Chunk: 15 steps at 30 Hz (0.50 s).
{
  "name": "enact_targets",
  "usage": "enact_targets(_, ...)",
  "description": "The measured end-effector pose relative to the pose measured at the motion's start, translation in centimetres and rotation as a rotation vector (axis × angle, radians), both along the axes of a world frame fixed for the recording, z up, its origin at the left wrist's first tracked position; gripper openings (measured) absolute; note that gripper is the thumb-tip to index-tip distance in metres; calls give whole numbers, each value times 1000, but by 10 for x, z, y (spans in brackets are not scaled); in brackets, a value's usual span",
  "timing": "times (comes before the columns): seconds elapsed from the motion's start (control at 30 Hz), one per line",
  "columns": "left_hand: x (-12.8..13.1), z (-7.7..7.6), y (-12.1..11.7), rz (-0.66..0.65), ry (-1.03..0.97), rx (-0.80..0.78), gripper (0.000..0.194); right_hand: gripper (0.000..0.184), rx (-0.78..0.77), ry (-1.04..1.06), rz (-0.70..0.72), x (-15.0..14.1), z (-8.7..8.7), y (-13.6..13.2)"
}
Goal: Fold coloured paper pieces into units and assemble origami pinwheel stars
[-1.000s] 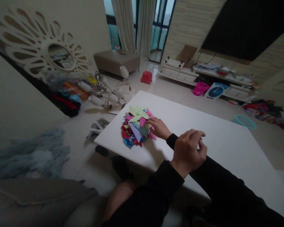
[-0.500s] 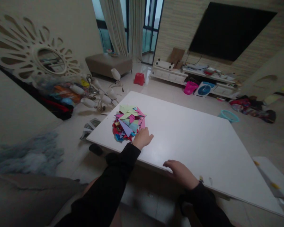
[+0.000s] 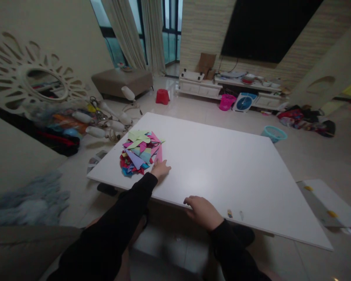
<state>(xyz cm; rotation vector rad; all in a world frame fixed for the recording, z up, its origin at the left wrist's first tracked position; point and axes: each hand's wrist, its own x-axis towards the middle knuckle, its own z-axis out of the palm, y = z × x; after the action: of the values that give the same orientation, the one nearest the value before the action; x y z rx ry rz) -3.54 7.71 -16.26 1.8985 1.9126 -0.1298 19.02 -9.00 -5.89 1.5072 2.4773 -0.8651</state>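
A heap of folded coloured paper lies on the left part of the white table. Green, pink, purple, blue and red pieces overlap in it. My left hand is at the heap's lower right side, beside a pink piece, with thumb and fingers apart and nothing visible in its grasp. At the table's near edge rests my right hand, fingers loosely stretched and holding nothing. Right of it, two small items lie near the edge: a little yellowish figure and a small clear piece too small to name.
Beyond the table stand a red stool, a pink bucket and a box fan. A light-blue basket is by the far right corner. A lamp with several white shades lies on the left.
The camera view has shifted, so the table and room appear further left. My left hand stays beside the heap, its fingers spread a little more. My right hand remains at the near edge.
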Motion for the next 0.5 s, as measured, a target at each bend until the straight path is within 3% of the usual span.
enact_targets(0.13, 6, -4, -2, 60, 49, 7, 70, 30, 8, 59, -10, 7, 9, -5)
enact_targets(0.5, 3, 4, -9, -49, 72, 81, 47, 32, 35, 110, -42, 12, 7, -1)
